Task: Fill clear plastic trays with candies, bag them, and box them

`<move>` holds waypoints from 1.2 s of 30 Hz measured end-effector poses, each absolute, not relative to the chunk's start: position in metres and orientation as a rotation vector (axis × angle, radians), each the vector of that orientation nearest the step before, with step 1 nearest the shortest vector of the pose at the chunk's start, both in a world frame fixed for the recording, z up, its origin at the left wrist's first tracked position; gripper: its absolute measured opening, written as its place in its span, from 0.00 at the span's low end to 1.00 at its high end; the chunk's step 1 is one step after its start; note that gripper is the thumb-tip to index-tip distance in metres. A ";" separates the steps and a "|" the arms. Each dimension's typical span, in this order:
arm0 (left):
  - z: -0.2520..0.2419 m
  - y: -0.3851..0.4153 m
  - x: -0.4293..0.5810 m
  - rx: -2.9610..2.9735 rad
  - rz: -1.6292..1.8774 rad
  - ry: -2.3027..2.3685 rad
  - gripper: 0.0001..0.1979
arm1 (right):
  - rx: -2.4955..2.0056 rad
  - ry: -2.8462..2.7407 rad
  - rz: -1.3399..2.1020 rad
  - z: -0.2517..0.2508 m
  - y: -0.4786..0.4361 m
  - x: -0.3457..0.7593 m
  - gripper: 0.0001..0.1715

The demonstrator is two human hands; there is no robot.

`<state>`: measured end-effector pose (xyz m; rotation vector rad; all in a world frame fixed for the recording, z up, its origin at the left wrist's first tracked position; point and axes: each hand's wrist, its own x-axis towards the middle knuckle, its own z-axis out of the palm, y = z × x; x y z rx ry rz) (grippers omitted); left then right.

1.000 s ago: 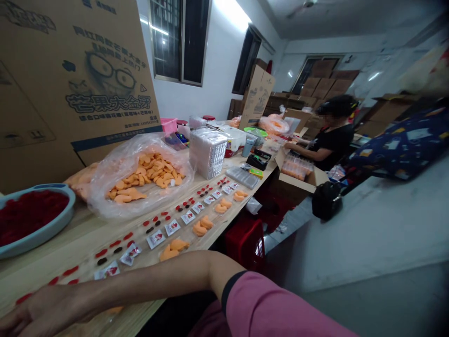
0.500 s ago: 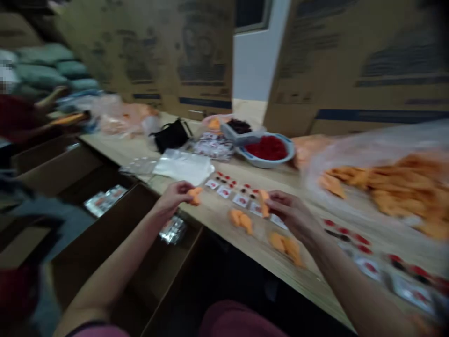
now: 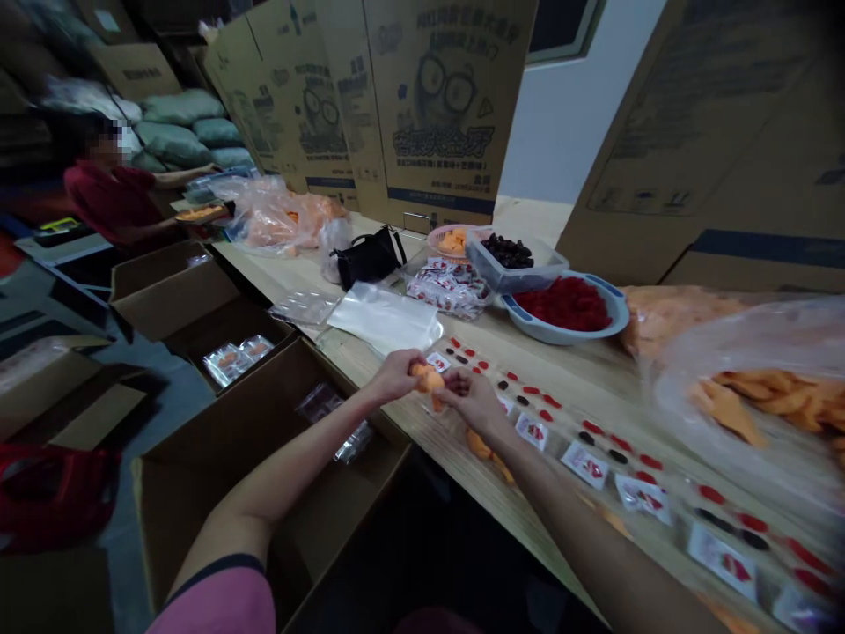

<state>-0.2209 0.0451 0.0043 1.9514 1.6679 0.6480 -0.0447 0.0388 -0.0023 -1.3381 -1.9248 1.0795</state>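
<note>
My left hand point(image 3: 394, 374) and my right hand point(image 3: 470, 398) meet over the near edge of the wooden table point(image 3: 370, 352), both pinched on orange pieces point(image 3: 428, 379) held between them. Beside the hands, rows of small white sachets point(image 3: 584, 463), red and dark candies point(image 3: 538, 401) and more orange pieces point(image 3: 479, 443) lie along the table. A clear bag of orange pieces point(image 3: 759, 401) lies at the right.
A blue bowl of red candies point(image 3: 565, 305), a tub of dark ones point(image 3: 510, 254), a sachet pile point(image 3: 449, 287), clear plastic sheets point(image 3: 386, 319) and a black bag point(image 3: 367, 256) sit behind. Open cartons point(image 3: 217, 440) stand below. A person in red point(image 3: 115, 198) works far left.
The view swung from the right end of the table to the left. My hands, apart half a second ago with an orange piece in each, have come together.
</note>
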 end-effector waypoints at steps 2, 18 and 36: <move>0.001 0.051 -0.217 2.039 0.569 1.682 0.14 | -1.419 -2.004 0.953 -0.008 0.039 -0.056 0.06; -0.002 0.035 -0.209 2.632 -0.006 1.559 0.09 | -1.547 -2.553 0.435 -0.012 0.036 -0.054 0.17; -0.031 -0.001 -0.177 2.741 0.728 1.501 0.16 | -1.183 -1.979 0.533 -0.014 -0.097 0.058 0.08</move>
